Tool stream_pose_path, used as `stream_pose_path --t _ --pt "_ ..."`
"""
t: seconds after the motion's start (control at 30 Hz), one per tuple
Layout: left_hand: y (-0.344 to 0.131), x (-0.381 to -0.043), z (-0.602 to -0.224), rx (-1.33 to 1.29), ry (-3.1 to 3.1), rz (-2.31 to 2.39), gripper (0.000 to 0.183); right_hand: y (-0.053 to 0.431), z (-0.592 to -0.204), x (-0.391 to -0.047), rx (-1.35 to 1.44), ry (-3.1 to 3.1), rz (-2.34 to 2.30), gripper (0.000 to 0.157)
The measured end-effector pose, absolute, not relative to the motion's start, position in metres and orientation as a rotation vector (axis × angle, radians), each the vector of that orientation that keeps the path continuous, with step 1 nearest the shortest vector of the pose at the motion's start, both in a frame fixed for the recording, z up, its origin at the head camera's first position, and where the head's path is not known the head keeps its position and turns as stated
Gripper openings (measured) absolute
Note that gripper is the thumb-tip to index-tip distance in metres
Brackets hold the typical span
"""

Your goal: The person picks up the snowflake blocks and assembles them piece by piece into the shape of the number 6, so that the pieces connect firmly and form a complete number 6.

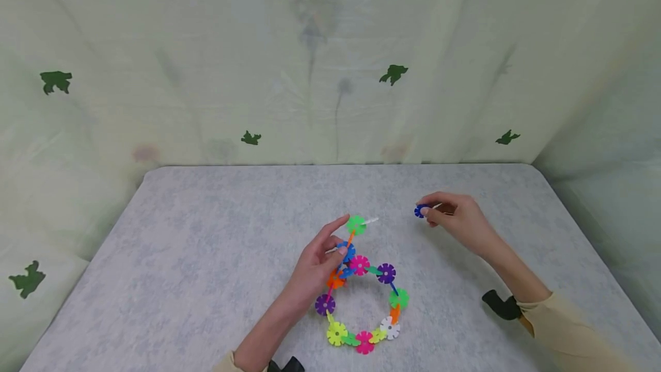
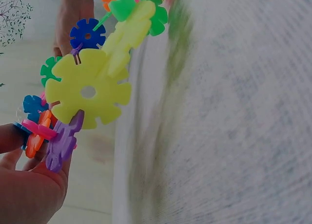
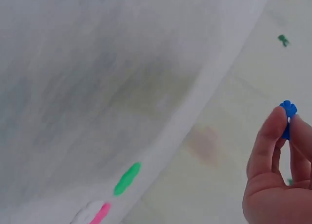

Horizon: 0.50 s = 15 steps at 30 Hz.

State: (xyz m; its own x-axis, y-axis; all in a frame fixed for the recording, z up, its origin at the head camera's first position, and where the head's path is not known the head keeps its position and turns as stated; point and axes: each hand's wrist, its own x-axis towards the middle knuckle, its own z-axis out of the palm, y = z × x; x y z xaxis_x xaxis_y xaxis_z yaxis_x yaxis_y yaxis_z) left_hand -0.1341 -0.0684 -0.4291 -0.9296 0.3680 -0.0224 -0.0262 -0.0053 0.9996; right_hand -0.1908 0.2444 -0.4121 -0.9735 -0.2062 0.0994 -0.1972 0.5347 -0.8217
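My left hand (image 1: 312,266) pinches a chain of flower-shaped plastic discs by a blue disc (image 1: 347,251) near its upper end. Below the fingers the linked discs curve into a ring, with a purple disc (image 1: 325,305), a yellow disc (image 2: 58,95), a pink disc (image 1: 364,342) and a white disc (image 1: 389,328) among them. Above the fingers, a green disc (image 1: 356,224) carries a whitish piece (image 1: 370,221) pointing right. Apart from the chain, to its upper right, my right hand (image 1: 459,223) pinches a single dark blue disc (image 3: 288,108) between thumb and fingertips.
Both hands work over a table with a mottled grey cloth (image 1: 206,234). A pale curtain (image 1: 217,62) with green bird and leaf shapes stands behind the table's far edge and along its sides. Black straps (image 1: 501,305) sit at the wrists, below beige sleeves (image 1: 563,326).
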Motion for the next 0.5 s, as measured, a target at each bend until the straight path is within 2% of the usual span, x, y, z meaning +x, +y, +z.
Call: stream_pose_path --t 0.5 --pt "-0.068 -0.134 -0.429 0.358 2.002 2.011 0.05 0.19 -0.399 -0.172 -0.347 2.469 -1.873 0.024"
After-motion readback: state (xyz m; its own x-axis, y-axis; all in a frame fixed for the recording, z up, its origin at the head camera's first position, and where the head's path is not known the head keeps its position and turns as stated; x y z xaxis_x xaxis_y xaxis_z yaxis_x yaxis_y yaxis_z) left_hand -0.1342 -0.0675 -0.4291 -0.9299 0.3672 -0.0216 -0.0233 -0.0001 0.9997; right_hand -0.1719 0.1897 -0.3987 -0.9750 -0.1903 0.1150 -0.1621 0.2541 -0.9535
